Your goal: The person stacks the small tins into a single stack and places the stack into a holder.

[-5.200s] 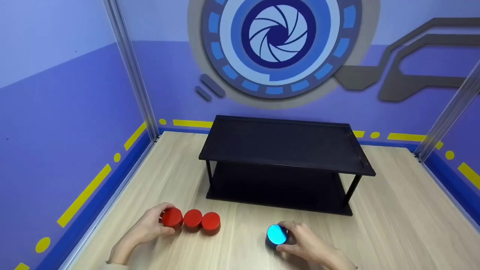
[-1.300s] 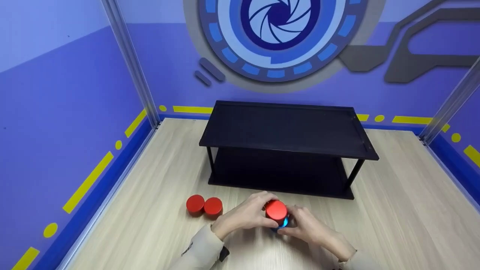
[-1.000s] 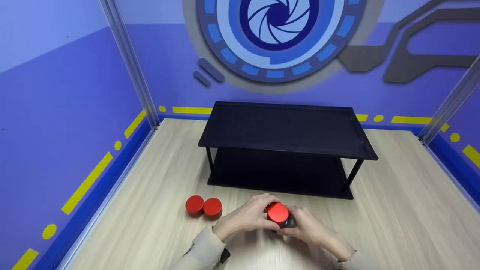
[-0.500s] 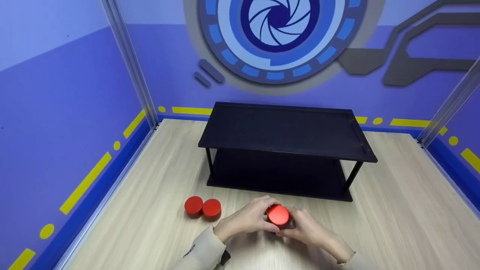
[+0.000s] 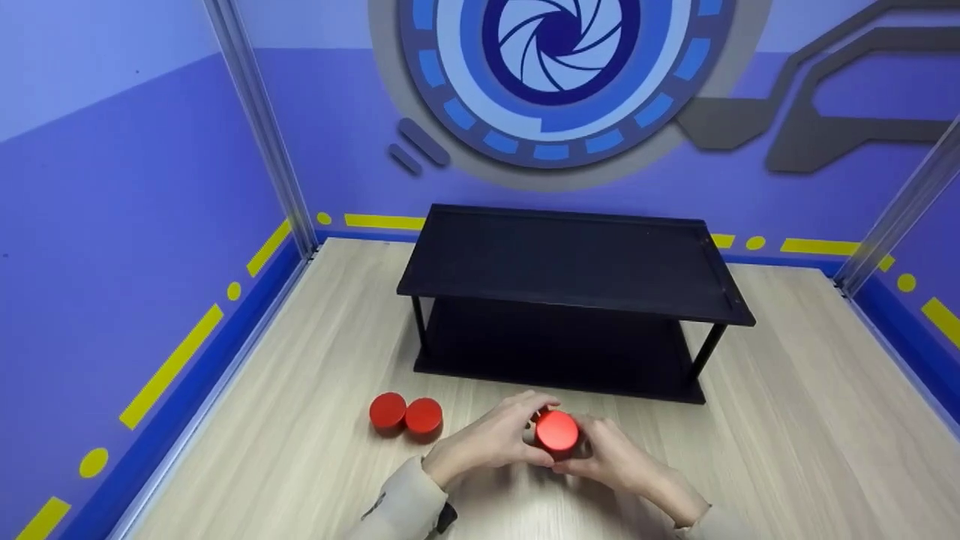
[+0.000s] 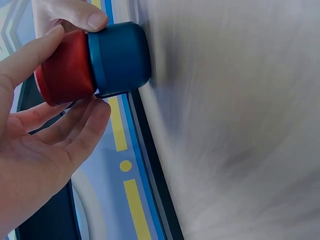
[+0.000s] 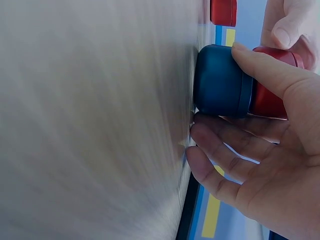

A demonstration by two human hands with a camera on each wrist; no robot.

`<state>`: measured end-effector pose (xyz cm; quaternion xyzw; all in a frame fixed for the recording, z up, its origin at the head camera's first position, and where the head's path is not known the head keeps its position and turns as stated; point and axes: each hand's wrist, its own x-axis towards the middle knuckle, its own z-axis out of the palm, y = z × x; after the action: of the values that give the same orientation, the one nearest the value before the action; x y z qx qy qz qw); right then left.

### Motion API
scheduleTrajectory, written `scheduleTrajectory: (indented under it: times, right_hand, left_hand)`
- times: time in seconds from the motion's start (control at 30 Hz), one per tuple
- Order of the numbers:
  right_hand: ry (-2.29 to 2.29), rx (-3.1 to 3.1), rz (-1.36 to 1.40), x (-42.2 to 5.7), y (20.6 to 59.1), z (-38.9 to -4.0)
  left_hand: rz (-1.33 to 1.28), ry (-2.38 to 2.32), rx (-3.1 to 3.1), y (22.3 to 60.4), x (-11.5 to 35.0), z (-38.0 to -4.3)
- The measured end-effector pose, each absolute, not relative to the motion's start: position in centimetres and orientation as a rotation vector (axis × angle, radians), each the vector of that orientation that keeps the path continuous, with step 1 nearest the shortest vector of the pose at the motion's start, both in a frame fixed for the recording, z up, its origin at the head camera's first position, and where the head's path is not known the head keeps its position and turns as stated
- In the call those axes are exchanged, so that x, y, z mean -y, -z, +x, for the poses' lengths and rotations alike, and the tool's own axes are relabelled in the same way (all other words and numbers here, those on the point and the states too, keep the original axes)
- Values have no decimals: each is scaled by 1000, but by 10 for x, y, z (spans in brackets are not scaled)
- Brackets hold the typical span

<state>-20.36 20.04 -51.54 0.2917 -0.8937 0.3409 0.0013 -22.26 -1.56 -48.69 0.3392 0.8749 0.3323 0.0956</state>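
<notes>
One red canister (image 5: 556,430) newly atop blue canister (image 6: 123,59), lower centre: seemingly stacked; loose left hand (image 5: 495,433), hold unclear; blue-gripping right hand (image 5: 616,456).

No text, label, brand, number or sign can be read anywhere.

Head camera's high, near side, facing far and down; both wrist cameras, tight and tipped sideways, share the blue cylinder (image 6: 122,57)!
</notes>
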Motion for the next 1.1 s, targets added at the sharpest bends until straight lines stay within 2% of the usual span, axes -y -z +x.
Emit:
scheduleTrajectory:
  times: [0.57, 1.1]
  right_hand:
    - [-1106, 2820, 895, -200, 516, -204]
    - [-1116, 2829, 884, -199, 518, -203]
  left_hand:
    - [837, -1245, -2805, 480, 83, -217]
    - [443, -1236, -3101, 494, 155, -211]
